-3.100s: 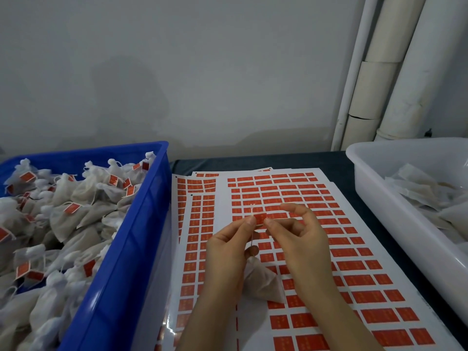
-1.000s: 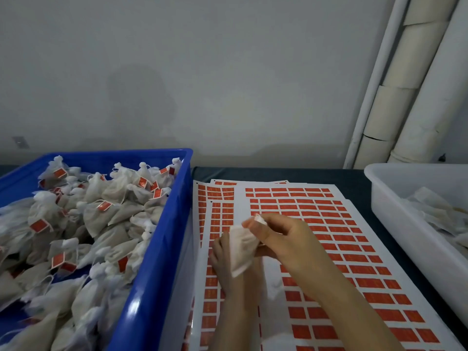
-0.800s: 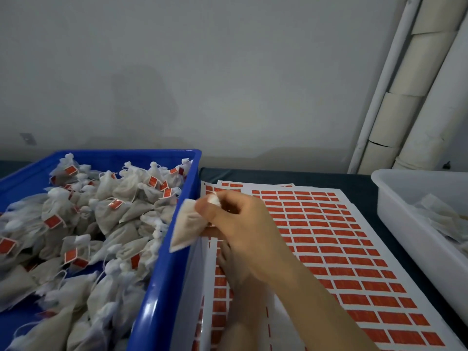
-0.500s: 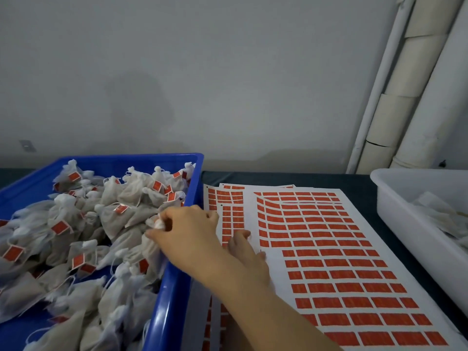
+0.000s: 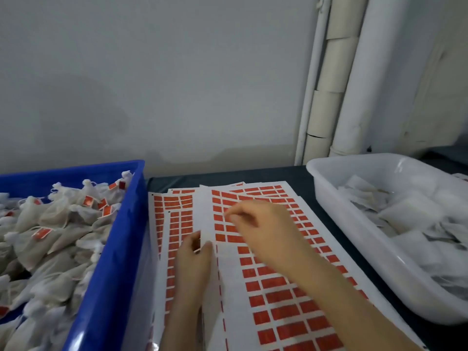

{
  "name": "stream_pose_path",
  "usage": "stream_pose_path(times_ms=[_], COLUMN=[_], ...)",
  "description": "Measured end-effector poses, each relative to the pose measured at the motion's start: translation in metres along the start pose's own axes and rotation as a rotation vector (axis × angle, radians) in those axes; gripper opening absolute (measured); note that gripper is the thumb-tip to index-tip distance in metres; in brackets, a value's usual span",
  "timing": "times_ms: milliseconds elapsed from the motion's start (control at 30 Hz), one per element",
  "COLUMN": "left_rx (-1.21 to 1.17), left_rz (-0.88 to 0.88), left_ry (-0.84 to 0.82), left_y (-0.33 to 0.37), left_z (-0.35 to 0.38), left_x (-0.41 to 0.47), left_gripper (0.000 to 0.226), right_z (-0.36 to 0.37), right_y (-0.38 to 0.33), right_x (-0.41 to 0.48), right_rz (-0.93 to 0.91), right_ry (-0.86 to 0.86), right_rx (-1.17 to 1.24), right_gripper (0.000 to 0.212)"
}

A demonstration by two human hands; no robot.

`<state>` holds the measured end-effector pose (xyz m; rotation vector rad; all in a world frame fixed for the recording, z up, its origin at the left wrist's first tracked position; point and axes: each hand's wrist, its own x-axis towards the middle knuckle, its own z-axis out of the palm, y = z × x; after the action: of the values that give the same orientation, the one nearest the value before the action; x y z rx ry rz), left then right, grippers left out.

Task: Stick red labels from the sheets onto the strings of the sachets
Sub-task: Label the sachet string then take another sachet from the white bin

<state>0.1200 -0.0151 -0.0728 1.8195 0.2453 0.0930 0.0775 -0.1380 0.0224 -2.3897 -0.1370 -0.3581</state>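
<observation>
Blue crate point(image 5: 121, 239) on the left, hard glossy plastic, heaped with soft gauzy sachets point(image 5: 58, 224), drawstring tops, many with a red tag already on. White tub point(image 5: 354, 224) on the right, smooth and translucent, holds flat untagged pouches point(image 5: 405, 216). Between them, overlapping glossy sheets point(image 5: 174, 224) lie on a dark table point(image 5: 278, 176). The top sheet point(image 5: 286, 295) carries rows of small red rectangular labels point(image 5: 276, 282). Left hand point(image 5: 193, 252) pinches that sheet's white left margin. Right hand point(image 5: 263, 229) lies over the upper rows and hides several labels, fingers bent down (motion blur, can't tell if it grips one). Pale round pipes point(image 5: 329, 97) stand against the wall.
</observation>
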Motion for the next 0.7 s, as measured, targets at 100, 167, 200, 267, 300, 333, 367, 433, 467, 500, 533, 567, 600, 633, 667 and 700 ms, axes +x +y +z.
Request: stream_pose_path(times_ms=[100,167,200,267,300,333,367,433,467,500,533,567,600,633,667,700], left_rx=[-0.003,0.026,0.044,0.113,0.164,0.225,0.281,0.356,0.377,0.386,0.382,0.381,0.384,0.390,0.394,0.396], left_rz=[-0.064,-0.090,-0.092,-0.083,-0.074,-0.071,-0.068,-0.053,-0.048,-0.047,-0.053,-0.055,-0.054,-0.052,-0.051,-0.049], left_ry=[-0.022,-0.015,-0.019,-0.003,0.012,0.026,0.037,0.047,0.043,0.042,0.046,0.051,0.054,0.054,0.055,0.057], left_y=[-0.003,-0.003,-0.003,-0.002,-0.001,-0.001,-0.001,0.000,0.001,0.001,0.002,0.002,0.003,0.003,0.005,0.005], left_z=[0.002,0.002,0.003,0.005,0.006,0.008,0.010,0.012,0.013,0.014,0.013,0.013,0.014,0.014,0.014,0.015], left_x=[0.001,0.001,0.002,0.001,0.000,0.000,-0.001,-0.002,-0.003,-0.003,-0.004,-0.004,-0.003,-0.003,-0.004,-0.004], left_gripper=[0.024,0.034,0.039,0.045,0.047,0.049,0.051,0.053,0.052,0.052,0.052,0.052,0.052,0.052,0.052,0.052], right_z=[-0.058,-0.098,-0.117,-0.148,-0.160,-0.169,-0.175,-0.181,-0.181,-0.179,-0.177,-0.174,-0.171,-0.167,-0.164,-0.162], right_y=[0.039,0.067,0.083,0.115,0.131,0.145,0.158,0.176,0.181,0.185,0.187,0.189,0.190,0.191,0.192,0.193], right_x=[-0.019,-0.031,-0.036,-0.040,-0.039,-0.036,-0.033,-0.027,-0.025,-0.024,-0.024,-0.024,-0.025,-0.027,-0.029,-0.031], right_rz=[0.152,0.206,0.236,0.343,0.412,0.480,0.545,0.636,0.660,0.668,0.668,0.658,0.632,0.601,0.577,0.561], right_ry=[0.099,0.252,0.327,0.368,0.330,0.261,0.160,-0.118,-0.252,-0.355,-0.425,-0.458,-0.466,-0.456,-0.438,-0.424], right_rx=[-0.024,-0.091,-0.151,-0.260,-0.306,-0.341,-0.370,-0.464,-0.509,-0.534,-0.537,-0.538,-0.558,-0.604,-0.666,-0.723], right_gripper=[0.021,0.013,0.014,0.017,0.018,0.021,0.026,0.039,0.047,0.055,0.062,0.066,0.068,0.069,0.066,0.062])
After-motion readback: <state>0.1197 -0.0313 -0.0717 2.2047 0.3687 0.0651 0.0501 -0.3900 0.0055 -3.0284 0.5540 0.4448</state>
